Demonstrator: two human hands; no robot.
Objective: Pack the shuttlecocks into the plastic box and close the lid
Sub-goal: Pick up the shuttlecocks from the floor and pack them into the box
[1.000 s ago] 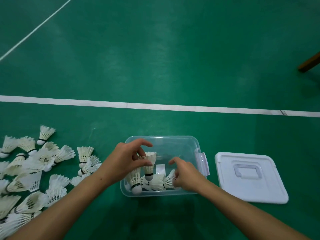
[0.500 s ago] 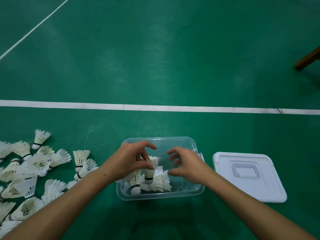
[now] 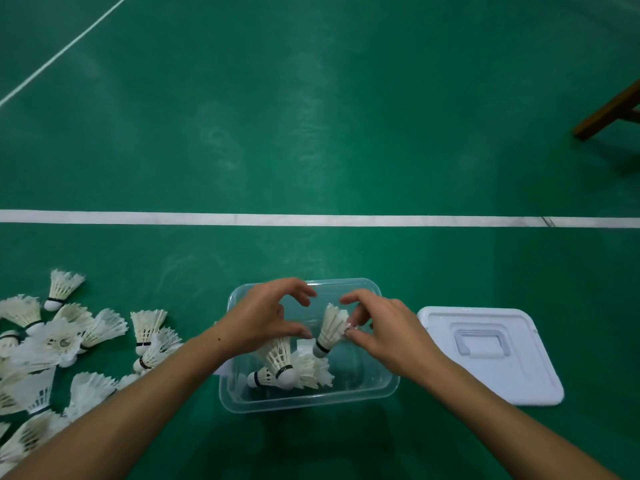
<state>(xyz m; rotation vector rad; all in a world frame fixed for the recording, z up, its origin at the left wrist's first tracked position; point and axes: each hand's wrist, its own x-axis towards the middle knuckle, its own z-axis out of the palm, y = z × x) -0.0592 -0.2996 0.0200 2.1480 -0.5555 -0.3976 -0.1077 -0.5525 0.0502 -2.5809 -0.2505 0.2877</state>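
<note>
Right hand pinches a shuttlecock by its feathers, cork down, over the open box; left hand hovers beside it, fingers curled, holding nothing; a few shuttlecocks lie inside; the pile sits left; the lid lies right.
</note>
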